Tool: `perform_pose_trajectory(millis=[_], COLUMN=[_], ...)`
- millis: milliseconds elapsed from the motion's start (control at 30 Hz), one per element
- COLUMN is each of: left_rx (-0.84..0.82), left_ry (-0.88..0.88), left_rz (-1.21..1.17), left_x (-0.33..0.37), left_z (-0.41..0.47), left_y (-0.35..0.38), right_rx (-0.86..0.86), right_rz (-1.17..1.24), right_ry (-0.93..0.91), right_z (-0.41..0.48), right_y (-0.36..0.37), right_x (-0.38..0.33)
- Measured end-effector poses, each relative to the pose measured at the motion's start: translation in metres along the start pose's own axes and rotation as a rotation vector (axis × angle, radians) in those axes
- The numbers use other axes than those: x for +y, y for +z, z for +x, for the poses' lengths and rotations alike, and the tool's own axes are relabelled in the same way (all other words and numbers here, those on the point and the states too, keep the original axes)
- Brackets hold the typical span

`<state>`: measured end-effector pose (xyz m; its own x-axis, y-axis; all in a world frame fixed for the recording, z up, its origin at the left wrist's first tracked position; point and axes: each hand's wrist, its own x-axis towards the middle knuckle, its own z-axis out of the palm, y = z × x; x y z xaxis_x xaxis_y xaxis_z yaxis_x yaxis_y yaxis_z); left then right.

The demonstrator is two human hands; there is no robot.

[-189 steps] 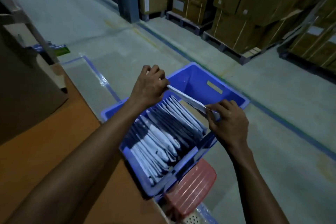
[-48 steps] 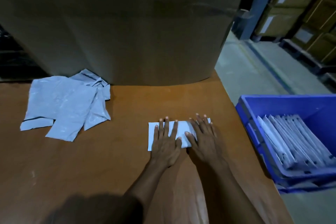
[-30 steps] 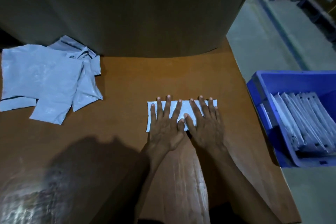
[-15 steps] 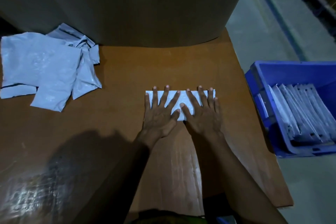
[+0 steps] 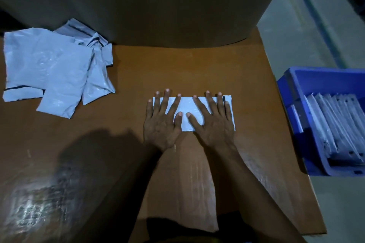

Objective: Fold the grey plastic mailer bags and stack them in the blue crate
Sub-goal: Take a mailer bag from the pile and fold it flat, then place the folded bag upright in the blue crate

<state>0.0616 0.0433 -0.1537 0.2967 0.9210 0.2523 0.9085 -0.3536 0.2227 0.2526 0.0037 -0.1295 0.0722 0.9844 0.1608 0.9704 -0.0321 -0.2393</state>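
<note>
At the far-left corner of the bench [image 5: 138, 69] we find the unfolded mailer bags [image 5: 55, 69], a loose overlapping pile lying flat and well apart from the work area. A large cardboard box [image 5: 158, 6] stands along the far edge.

Near the middle of the bench, toward the right edge, lies the folded mailer bag [image 5: 187, 108], a narrow strip set parallel to the near edge. The left hand [image 5: 161, 122] presses its left half; the right hand [image 5: 214, 122] presses its right half. On both hands the fingers [image 5: 166, 102] are straight and spread apart, palms down – nothing is gripped. The thumbs nearly meet at the centre of the strip.

Beyond the right edge sits the blue crate [image 5: 320, 79], holding a row of folded bags [image 5: 335, 128] that stand on edge and lean.

We judge the crease to be at the pressing stage. Hazards from here:

- Plastic film tends to spring back; lifting both palms at once may let the fold reopen.
- The film looks slick – uneven pressure could slide the strip and skew the crease.
- The fold may open during the carry off the bench unless it is pinched.
- A careless insertion could topple the leaning row.
</note>
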Motion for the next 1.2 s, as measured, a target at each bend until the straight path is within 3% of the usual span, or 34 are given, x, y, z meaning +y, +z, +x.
perform_pose_trajectory(millis=[133, 300, 400, 667, 867, 1067, 1200], left_rx=[-0.08, -0.244, -0.192, -0.243, -0.421, -0.518, -0.586], left_ry=[0.043, -0.016, 0.04, 0.072, 0.019, 0.161, 0.287], left_rz=[-0.007, -0.051, -0.064, 0.008, -0.159, -0.138, -0.054], left_x=[-0.001, -0.003, 0.01, 0.015, 0.012, 0.008, 0.017], left_z=[0.001, 0.01, 0.017, 0.014, 0.032, 0.067, 0.099], left_y=[-0.006, -0.025, -0.037, -0.013, -0.034, -0.065, -0.084], right_rx=[-0.075, -0.339, -0.206, -0.08, -0.482, -0.551, -0.636], right_rz=[-0.042, 0.04, 0.064, -0.044, 0.154, -0.114, 0.014], right_ry=[0.021, 0.042, 0.083, 0.062, 0.078, -0.012, 0.004], right_z=[0.001, 0.018, 0.026, 0.012, 0.04, 0.066, 0.072], right_y=[-0.003, -0.035, -0.044, -0.016, -0.057, -0.089, -0.111], right_x=[-0.003, 0.001, 0.009, 0.015, 0.029, 0.022, 0.019])
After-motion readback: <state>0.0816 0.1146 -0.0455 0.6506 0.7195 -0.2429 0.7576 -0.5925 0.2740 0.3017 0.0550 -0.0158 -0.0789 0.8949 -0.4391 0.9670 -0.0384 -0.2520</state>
